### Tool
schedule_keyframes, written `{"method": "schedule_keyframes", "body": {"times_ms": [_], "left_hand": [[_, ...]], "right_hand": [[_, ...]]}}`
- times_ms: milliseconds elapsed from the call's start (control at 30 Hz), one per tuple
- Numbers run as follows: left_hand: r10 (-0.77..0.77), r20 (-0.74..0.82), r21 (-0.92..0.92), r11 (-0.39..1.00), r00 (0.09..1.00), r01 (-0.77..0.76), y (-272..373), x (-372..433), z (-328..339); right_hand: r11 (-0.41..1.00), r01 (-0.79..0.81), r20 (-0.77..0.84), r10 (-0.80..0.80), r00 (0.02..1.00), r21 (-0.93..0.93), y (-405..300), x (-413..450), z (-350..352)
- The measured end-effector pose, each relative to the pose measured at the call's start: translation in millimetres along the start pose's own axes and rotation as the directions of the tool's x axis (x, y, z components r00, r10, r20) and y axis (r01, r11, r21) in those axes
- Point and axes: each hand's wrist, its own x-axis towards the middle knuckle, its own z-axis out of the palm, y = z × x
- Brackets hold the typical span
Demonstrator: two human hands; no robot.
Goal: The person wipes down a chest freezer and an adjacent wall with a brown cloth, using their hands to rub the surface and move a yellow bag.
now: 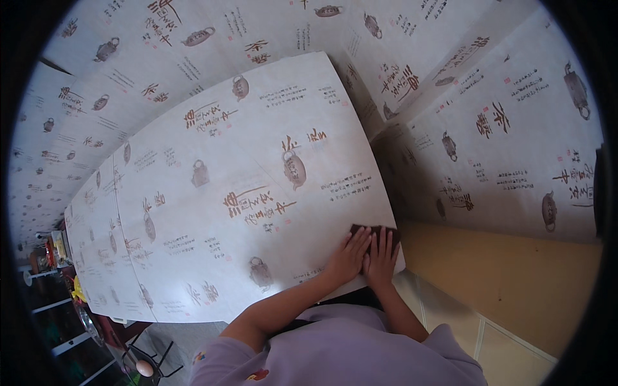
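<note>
Before me stretches a long table (pixel 183 231), its pale top printed with teapots and brown and black writing. At its near right corner lies a folded dark maroon cloth (pixel 357 227). My left hand (pixel 349 255) reaches in from the left and lies flat, its fingers over the cloth's left part. Right beside it, my right hand (pixel 381 258) holds the cloth's right part down against the tabletop, fingers stretched away from me. The hands touch or nearly touch. Much of the cloth is hidden under them.
Walls (pixel 507 120) with the same print enclose the table's far and right sides. A tan panel (pixel 483 260) runs low at right above floor tiles (pixel 512 352). Lower left are a round metal lid or tray (pixel 90 325), a yellow item (pixel 77 289) and a black metal stand (pixel 164 359).
</note>
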Motion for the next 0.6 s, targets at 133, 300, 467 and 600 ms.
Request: {"method": "schedule_keyframes", "body": {"times_ms": [133,300,467,600], "left_hand": [[-0.118,-0.065,0.025,0.992,0.991,0.120,-56.4,52.5,-27.4],[-0.169,-0.194,0.095,0.977,0.966,0.190,-137.6,118.6,-51.3],[-0.286,-0.141,0.161,0.938,0.948,0.307,-213.0,176.5,-79.6],[-0.416,-0.081,0.216,0.880,0.906,0.424,-269.2,226.2,-99.3]], "right_hand": [[1.000,0.009,-0.001,-0.009,1.000,0.004,-13.5,94.3,-4.9],[0.996,0.088,-0.101,-0.087,0.991,0.008,-25.2,214.4,0.8],[0.980,0.194,-0.172,-0.187,0.967,0.030,-42.2,325.0,3.8],[0.958,0.279,-0.240,-0.255,0.937,0.069,-50.2,409.8,13.1]]}}
